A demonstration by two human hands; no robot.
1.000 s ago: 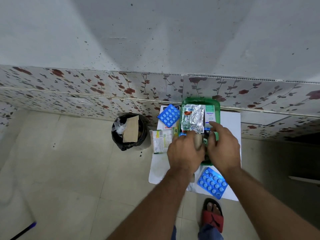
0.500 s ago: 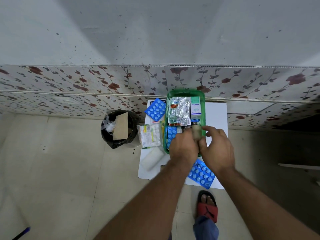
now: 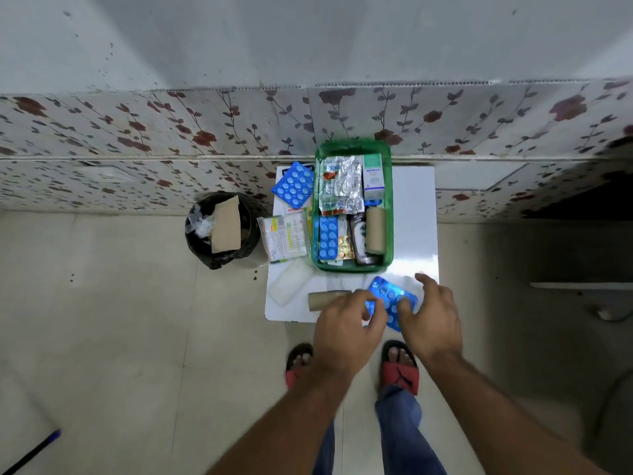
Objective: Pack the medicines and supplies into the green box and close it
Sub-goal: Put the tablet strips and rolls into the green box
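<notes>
The open green box (image 3: 352, 268) stands at the back of the small white table (image 3: 414, 217). It holds silver blister strips (image 3: 339, 186), a white carton (image 3: 372, 176), a blue blister pack (image 3: 327, 238), a dark bottle (image 3: 359, 243) and a tan bandage roll (image 3: 375, 231). At the table's front edge lies another blue blister pack (image 3: 390, 298). My left hand (image 3: 346, 325) pinches its left edge. The thumb of my right hand (image 3: 433, 317) rests on it, with the fingers spread. A second tan roll (image 3: 325, 299) lies just left of my left hand.
Left of the box lie a third blue blister pack (image 3: 294, 185), a printed sachet pack (image 3: 284, 238) and a white gauze packet (image 3: 286, 286). A black bin (image 3: 221, 231) stands on the floor to the left. My feet in red sandals (image 3: 400, 370) are below the table's front.
Both hands have come back from the green box to the table's front edge. The tan roll they held now lies in the box. They now touch the front blue blister pack.
</notes>
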